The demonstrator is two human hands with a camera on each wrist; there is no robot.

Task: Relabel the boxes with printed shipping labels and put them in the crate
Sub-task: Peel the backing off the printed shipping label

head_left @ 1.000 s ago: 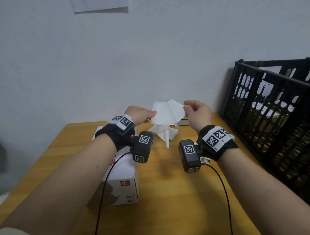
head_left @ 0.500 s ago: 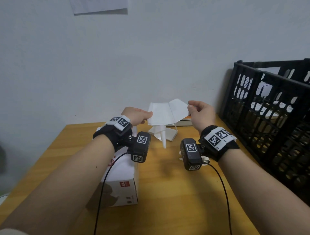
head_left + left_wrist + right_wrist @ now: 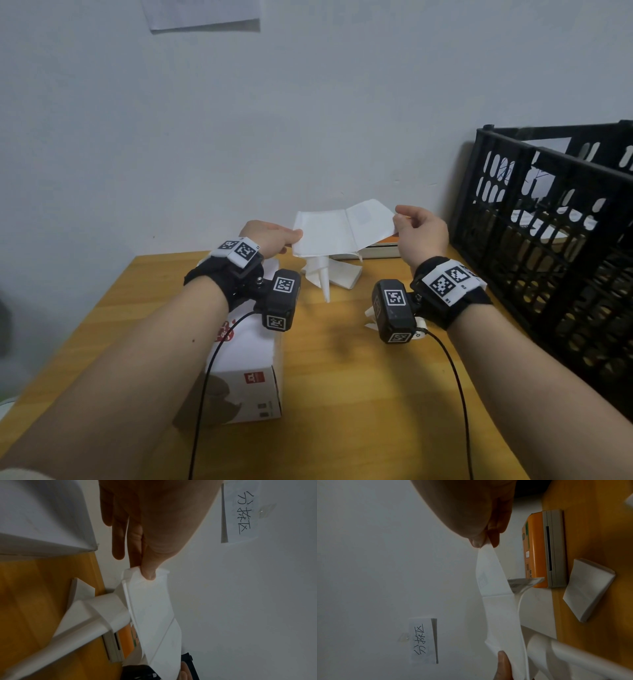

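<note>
A white strip of fan-fold shipping labels (image 3: 342, 230) is stretched in the air between my hands, above the back of the table. My left hand (image 3: 274, 236) pinches its left end (image 3: 147, 574) with thumb and forefinger. My right hand (image 3: 416, 228) pinches the right end (image 3: 485, 545) the same way. More of the strip hangs down to a folded label stack (image 3: 337, 275) on the table. A white box (image 3: 245, 370) with red print lies under my left forearm. The black plastic crate (image 3: 548, 219) stands at the right.
An orange and grey label printer (image 3: 544, 550) sits at the back of the wooden table (image 3: 342, 394) against the wall. A handwritten paper sign (image 3: 202, 13) is taped high on the wall. Something white (image 3: 541, 219) shows inside the crate.
Both hands have moved apart, pulling the label strip wider and flatter. The right hand has shifted right and slightly up.
</note>
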